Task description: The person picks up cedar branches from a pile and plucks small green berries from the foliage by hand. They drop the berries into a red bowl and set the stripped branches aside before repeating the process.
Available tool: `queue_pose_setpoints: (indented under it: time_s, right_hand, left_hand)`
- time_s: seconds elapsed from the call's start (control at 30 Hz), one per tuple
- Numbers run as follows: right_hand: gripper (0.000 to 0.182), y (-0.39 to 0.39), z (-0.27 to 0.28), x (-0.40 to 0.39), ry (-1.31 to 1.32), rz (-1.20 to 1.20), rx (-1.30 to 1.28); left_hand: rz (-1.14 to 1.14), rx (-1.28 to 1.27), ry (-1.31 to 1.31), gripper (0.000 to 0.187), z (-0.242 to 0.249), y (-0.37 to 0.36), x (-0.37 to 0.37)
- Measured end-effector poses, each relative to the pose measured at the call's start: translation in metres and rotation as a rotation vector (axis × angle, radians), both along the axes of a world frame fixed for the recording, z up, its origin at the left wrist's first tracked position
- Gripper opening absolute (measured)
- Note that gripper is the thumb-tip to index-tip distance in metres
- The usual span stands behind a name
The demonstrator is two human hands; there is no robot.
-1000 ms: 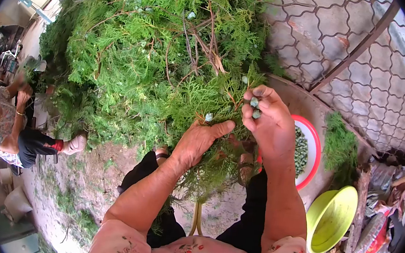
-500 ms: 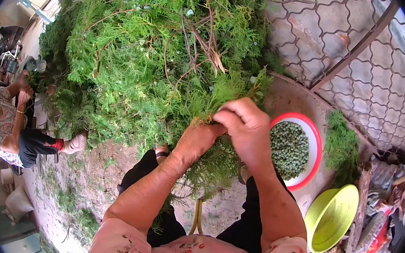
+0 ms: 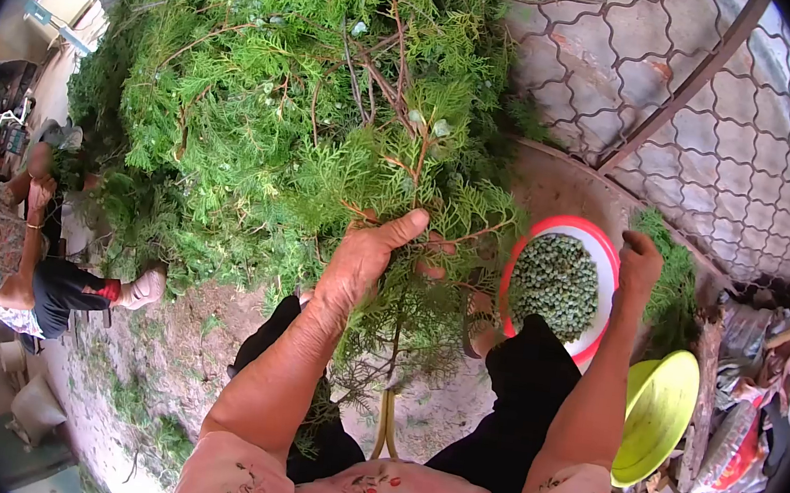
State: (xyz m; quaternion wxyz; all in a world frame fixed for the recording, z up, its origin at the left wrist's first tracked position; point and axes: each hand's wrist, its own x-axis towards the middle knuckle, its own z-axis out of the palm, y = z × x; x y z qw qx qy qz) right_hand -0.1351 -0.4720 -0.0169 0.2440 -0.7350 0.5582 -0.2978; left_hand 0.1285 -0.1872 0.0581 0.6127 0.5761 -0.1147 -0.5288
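Note:
My left hand (image 3: 370,253) is closed round a green arborvitae branch (image 3: 401,320), thumb on top, with some fingertips showing through the foliage. Small pale blue-green cones (image 3: 441,128) sit among the sprigs just beyond it. Over at the right, my right hand (image 3: 640,267) is beside the outer rim of a red-and-white basin (image 3: 604,319), its fingers curled in. Whatever those fingers hold, if anything, is hidden. Plenty of small green cones (image 3: 556,284) lie inside the basin.
A large heap of cut branches (image 3: 245,113) rises in front. Wire mesh (image 3: 683,114) leans at the upper right. A yellow-green basin (image 3: 663,413) stands tilted near firewood (image 3: 700,408) and bags. Another person (image 3: 9,251) sits at the left.
My right hand has left the branch and swung right, to beside the red-and-white basin. My left hand keeps hold of the branch, which now shows more spread out.

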Motion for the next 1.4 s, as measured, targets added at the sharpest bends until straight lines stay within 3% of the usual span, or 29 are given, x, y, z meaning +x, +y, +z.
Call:
queue_pose_setpoints:
  time_s: [0.07, 0.17, 0.23, 0.3, 0.37, 0.5, 0.6, 0.7, 0.73, 0.77, 0.83, 0.97, 1.17, 1.4]
  right_hand:
    - [0.036, -0.005, -0.011, -0.015, 0.045, -0.067, 0.026]
    - [0.036, -0.004, -0.010, -0.016, 0.270, -0.253, 0.079]
    - [0.029, 0.009, -0.001, 0.005, 0.131, -0.123, -0.129]
    - [0.022, 0.033, 0.026, 0.046, -0.295, 0.115, -0.140]
    - [0.017, 0.071, 0.060, 0.083, -0.534, 0.306, 0.123]
    - [0.017, 0.136, 0.083, 0.129, -0.450, 0.632, 0.071]
    - [0.019, 0.162, 0.077, 0.145, -0.598, 0.592, 0.465]
    - [0.019, 0.163, 0.075, 0.150, -0.582, 0.580, 0.683]
    - [0.016, 0.164, 0.075, 0.151, -0.586, 0.594, 0.596]
    - [0.016, 0.165, 0.072, 0.152, -0.586, 0.597, 0.597]
    - [0.012, 0.165, 0.066, 0.154, -0.644, 0.540, 0.608]
    - [0.009, 0.171, 0.072, 0.161, -0.728, 0.490, 0.612]
    - [0.009, 0.171, 0.075, 0.159, -0.781, 0.519, 0.692]
    - [0.014, 0.174, 0.075, 0.164, -0.892, 0.436, 0.730]
  left_hand:
    - [0.003, -0.047, -0.087, 0.047, -0.013, 0.000, 0.001]
    - [-0.011, -0.026, -0.014, 0.046, -0.002, 0.000, -0.001]
    - [-0.016, -0.023, -0.030, 0.045, -0.004, -0.001, -0.001]
    - [-0.027, -0.017, -0.044, 0.044, -0.006, -0.003, -0.003]
    - [-0.058, -0.061, -0.042, 0.041, -0.007, -0.004, -0.006]
    - [-0.111, -0.067, -0.098, 0.032, -0.007, -0.006, -0.012]
    - [-0.154, -0.108, -0.070, 0.040, -0.016, -0.006, -0.014]
    - [-0.127, -0.148, -0.035, 0.043, -0.018, -0.006, -0.018]
    - [-0.054, -0.183, -0.261, 0.045, -0.019, -0.006, -0.021]
    - [-0.050, -0.183, -0.262, 0.045, -0.019, -0.006, -0.019]
    - [0.012, -0.142, 0.004, 0.048, -0.017, -0.005, -0.018]
    - [0.109, -0.113, 0.195, 0.038, -0.025, -0.007, -0.020]
    - [0.261, -0.141, 0.265, 0.028, -0.015, -0.011, -0.020]
    - [0.320, -0.284, 0.356, 0.029, -0.029, -0.014, -0.028]
